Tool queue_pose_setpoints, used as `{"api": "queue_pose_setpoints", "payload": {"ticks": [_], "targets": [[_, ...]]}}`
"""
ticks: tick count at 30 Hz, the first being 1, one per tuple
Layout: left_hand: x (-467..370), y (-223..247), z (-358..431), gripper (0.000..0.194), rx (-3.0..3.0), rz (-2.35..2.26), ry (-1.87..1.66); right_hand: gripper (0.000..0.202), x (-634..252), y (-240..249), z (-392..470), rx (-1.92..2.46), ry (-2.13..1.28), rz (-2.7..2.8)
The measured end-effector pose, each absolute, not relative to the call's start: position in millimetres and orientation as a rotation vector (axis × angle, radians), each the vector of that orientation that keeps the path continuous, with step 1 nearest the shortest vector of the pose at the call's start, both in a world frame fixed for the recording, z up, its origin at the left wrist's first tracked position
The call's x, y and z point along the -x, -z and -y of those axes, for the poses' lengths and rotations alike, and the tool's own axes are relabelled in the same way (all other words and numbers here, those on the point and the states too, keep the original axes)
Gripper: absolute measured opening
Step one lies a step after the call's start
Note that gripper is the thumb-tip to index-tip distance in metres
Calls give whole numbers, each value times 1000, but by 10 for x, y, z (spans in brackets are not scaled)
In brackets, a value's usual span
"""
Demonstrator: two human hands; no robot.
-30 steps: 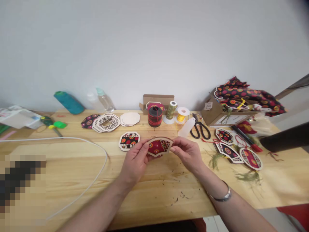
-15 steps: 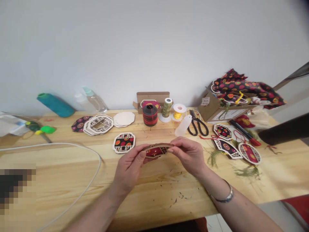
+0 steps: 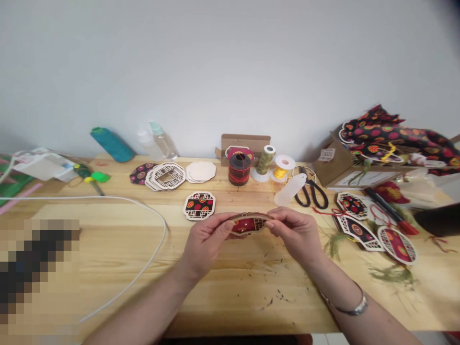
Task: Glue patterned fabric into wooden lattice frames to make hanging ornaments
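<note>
Between both hands is a wooden-framed fabric ornament, tilted so its edge faces up, with red patterned cloth behind dark lattice. My left hand pinches its left end, thumb on the front. My right hand grips the right end the same way. Just behind my left hand, a similar square ornament with clipped corners lies flat on the table. Fingers behind the held piece are mostly hidden.
On the wooden table, a red-black cord spool, yellow thread spool and black-handled scissors stand or lie behind. Lattice frames are stacked left. Finished ornaments and a fabric-filled box are right. A white cable curves left.
The view has turned left, so everything sits further right in the picture. Both hands keep hold of the ornament, with little change in grip.
</note>
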State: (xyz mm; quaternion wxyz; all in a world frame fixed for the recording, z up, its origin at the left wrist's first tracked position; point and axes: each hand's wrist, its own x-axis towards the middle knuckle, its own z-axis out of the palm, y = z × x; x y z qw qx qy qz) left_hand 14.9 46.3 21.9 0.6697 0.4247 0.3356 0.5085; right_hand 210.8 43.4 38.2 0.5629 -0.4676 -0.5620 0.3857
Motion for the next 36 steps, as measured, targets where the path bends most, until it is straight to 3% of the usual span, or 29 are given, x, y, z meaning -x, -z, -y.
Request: {"api": "queue_pose_setpoints", "payload": {"ticks": [9,36], "targets": [[-147,-235,-446,23,-943,-785,-1104,19,-2088,-283,-469,1150,-1229,1068],[-152,-215,-474,23,-974,-989,-1060,25,-2102,-255,-448,1192,-1445,1034]]}}
